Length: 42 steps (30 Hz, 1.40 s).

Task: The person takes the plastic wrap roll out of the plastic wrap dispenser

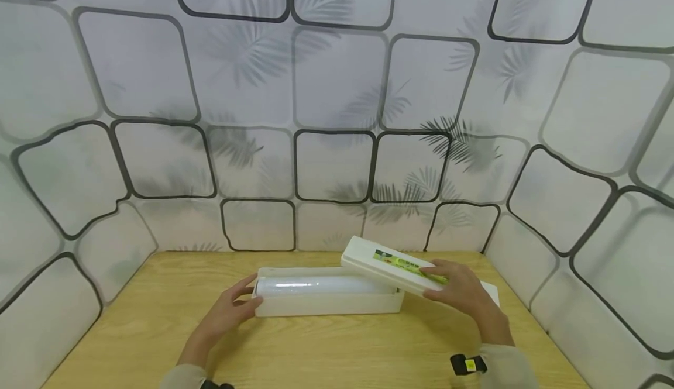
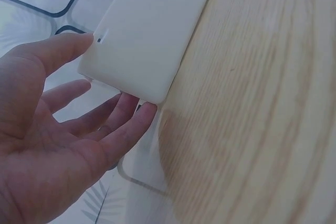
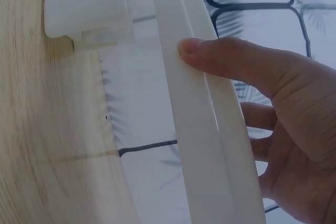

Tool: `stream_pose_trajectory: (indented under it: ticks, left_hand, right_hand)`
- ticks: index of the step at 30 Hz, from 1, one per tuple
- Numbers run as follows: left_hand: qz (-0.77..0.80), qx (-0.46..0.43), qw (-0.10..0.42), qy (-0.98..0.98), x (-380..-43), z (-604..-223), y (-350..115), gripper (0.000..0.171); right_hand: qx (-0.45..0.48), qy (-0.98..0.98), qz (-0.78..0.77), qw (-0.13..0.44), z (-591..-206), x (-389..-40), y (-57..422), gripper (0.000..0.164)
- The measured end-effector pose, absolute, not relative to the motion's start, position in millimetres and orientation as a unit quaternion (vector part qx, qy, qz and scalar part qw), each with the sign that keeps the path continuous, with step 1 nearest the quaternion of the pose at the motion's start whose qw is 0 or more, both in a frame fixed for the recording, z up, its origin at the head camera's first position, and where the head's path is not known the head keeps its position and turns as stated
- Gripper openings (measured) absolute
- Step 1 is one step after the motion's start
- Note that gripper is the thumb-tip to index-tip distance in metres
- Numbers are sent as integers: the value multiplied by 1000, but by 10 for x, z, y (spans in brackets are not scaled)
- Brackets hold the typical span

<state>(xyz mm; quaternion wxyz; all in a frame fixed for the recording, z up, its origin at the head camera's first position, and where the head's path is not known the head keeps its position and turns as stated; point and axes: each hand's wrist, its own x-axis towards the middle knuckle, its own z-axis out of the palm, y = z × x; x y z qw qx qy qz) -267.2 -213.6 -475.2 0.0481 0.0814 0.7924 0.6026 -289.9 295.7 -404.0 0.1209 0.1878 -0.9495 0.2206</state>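
Observation:
A long white cling film box (image 1: 329,305) sits on the table, its top uncovered. Inside lies a shiny roll of cling film (image 1: 310,285). My left hand (image 1: 227,312) grips the box's left end, thumb on one side and fingertips along the end and far edge; the left wrist view shows the thumb (image 2: 79,43) at a corner. With my right hand (image 1: 460,289) I hold the white lid (image 1: 365,257), which has a green and yellow label (image 1: 397,260). The lid slants down to the right, its left end raised above the box's right end.
The wooden table (image 1: 316,351) has a light grain. Behind it and along both sides stands a pale wall (image 1: 337,167) patterned with dark rounded squares and grey leaves. A dark band with a yellow patch (image 1: 470,365) sits at my right wrist.

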Motion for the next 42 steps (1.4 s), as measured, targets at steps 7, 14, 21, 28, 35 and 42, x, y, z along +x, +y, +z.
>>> stream_pose_trajectory:
  ticks: [7, 14, 21, 28, 35, 42]
  left_hand:
    - [603, 84, 51, 791, -2664, -4767, -2135, 70]
    - [598, 85, 50, 796, -2660, -4749, -2126, 71]
    - [598, 82, 47, 796, -2661, -4750, -2123, 70]
    - [597, 80, 43, 797, -2672, -4762, -2121, 69]
    - [592, 77, 44, 801, -2672, -4760, -2125, 69]
    - [591, 76, 44, 802, -2662, -4747, -2121, 70]
  right_hand:
    - [175, -950, 231, 118, -4090, -2914, 3091, 47]
    - [164, -950, 236, 121, -4114, -2918, 3214, 48]
    - [148, -953, 227, 134, -4136, -2918, 3357, 48]
    - [134, -956, 219, 144, -4127, -2921, 3473, 49]
    - [122, -957, 224, 141, -4138, -2920, 3556, 49]
    - [113, -962, 201, 147, -4158, -2927, 3597, 47]
